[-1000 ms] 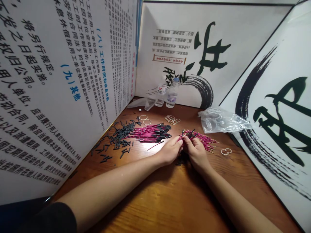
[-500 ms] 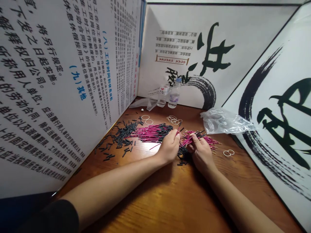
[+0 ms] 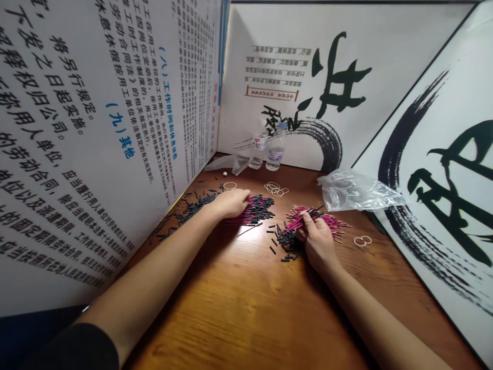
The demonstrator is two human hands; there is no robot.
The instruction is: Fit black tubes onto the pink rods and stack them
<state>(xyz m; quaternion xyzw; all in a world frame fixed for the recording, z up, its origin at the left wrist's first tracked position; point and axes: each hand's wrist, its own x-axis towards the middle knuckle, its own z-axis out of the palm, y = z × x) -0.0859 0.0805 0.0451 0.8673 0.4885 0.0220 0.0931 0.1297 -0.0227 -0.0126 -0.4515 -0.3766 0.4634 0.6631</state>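
The pink wires lie in a loose heap on the wooden surface under the left hand, whose fingers rest curled on them, while the right hand pinches a thin bundle; they look light, springy, best gripped mid-length.

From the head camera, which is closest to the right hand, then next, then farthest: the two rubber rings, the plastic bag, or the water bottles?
From the right hand:
1. Two rubber rings, on the table just to its right.
2. Plastic bag, behind it to the right.
3. Water bottles, far back by the boards.
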